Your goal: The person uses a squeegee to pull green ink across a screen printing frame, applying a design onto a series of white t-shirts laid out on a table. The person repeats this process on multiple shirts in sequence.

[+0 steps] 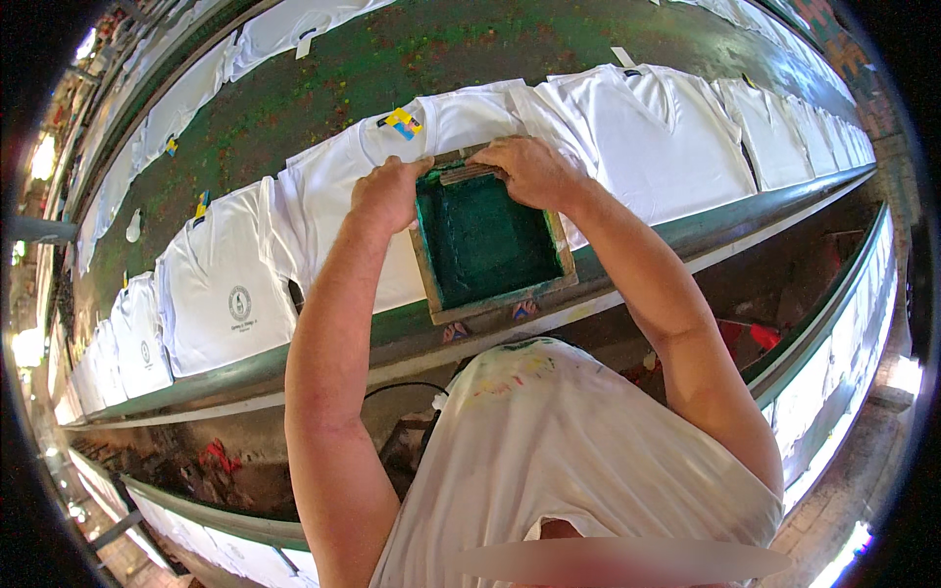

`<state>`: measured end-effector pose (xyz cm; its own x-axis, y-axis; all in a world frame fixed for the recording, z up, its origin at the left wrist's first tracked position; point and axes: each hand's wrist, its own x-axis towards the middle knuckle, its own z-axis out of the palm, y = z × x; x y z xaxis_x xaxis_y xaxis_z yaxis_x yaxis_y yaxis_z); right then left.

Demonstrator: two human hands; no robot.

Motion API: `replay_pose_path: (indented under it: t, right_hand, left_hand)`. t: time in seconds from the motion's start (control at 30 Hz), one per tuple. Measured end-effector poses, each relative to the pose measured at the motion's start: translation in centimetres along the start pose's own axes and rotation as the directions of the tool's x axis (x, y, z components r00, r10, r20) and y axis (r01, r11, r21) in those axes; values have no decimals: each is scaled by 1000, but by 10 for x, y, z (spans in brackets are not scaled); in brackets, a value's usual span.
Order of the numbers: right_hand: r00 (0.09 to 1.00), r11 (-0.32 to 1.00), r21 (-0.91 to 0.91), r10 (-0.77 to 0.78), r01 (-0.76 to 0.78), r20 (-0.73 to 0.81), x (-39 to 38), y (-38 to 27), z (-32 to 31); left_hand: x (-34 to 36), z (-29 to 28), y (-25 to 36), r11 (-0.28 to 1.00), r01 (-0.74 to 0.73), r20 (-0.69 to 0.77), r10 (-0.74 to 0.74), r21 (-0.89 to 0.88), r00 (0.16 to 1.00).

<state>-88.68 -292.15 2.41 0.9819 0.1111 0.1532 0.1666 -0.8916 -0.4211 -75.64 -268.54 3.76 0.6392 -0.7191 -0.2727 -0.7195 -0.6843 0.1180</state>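
Long green printing table (323, 88) was lined with white shirts. At its near edge, a wooden frame (490, 245) was laid on one shirt (333, 186). A squeegee (470, 173) at the frame's far end was grasped by left hand (390, 191) and right hand (534, 169).

The person wears a white short-sleeved shirt (549, 441) flecked with coloured ink stains, forearms bare.
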Motion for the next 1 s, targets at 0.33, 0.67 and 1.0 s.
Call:
replay_pose_path:
  t: [0.33, 0.67, 1.0]
  right_hand:
    - [980, 983, -150, -73, 101, 183, -67, -40, 3]
    - [988, 992, -29, -122, 125, 92, -140, -85, 18]
    - [949, 947, -66, -316, 316, 11, -127, -141, -29]
  left_hand:
    - [2, 7, -7, 999, -32, -18, 31, -42, 999]
    - [2, 10, -9, 996, -43, -9, 43, -74, 999]
    - [7, 24, -20, 990, -132, -83, 127, -58, 988]
